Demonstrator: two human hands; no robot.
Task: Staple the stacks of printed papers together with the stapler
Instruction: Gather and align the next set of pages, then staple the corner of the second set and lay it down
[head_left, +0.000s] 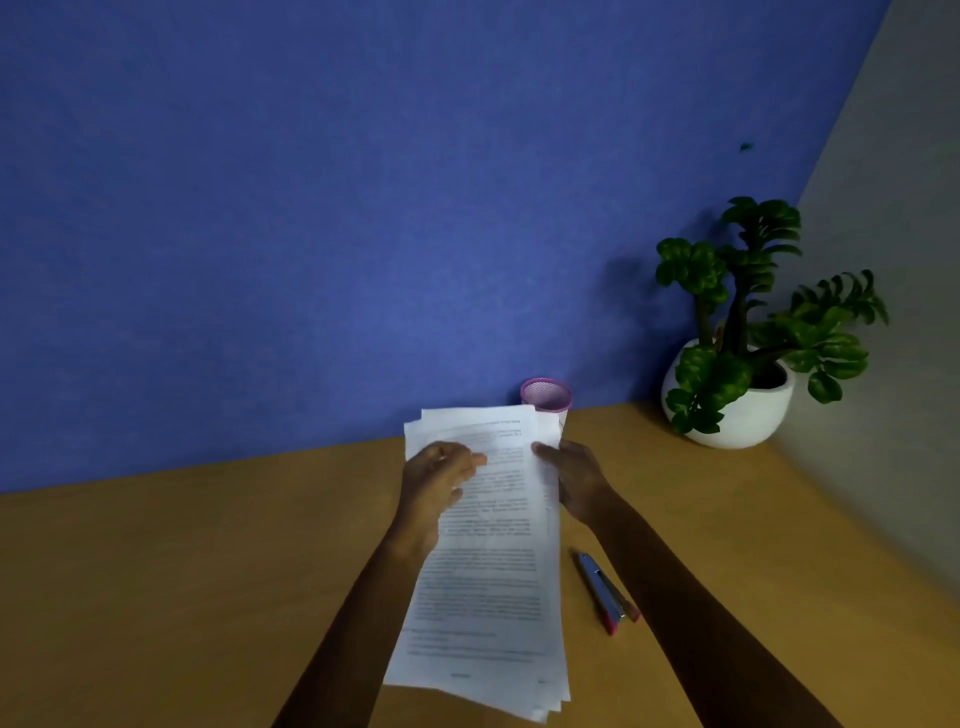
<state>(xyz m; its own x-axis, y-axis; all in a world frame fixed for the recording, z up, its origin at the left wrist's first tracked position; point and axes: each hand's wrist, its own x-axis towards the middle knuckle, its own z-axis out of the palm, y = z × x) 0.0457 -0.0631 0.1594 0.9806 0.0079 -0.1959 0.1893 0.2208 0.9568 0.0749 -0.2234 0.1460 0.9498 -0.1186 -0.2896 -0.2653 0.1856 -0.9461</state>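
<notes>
While in both grips, papers

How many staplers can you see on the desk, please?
1: the stapler lies on the desk, right of the held papers, untouched. Others might be hidden beneath them.

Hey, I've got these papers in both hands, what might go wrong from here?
The papers are fanned unevenly, so a staple may miss some sheets. The left hand and right hand both hold them; freeing one for the stapler on the desk might let sheets slide. The pink cup just behind could get bumped.
</notes>
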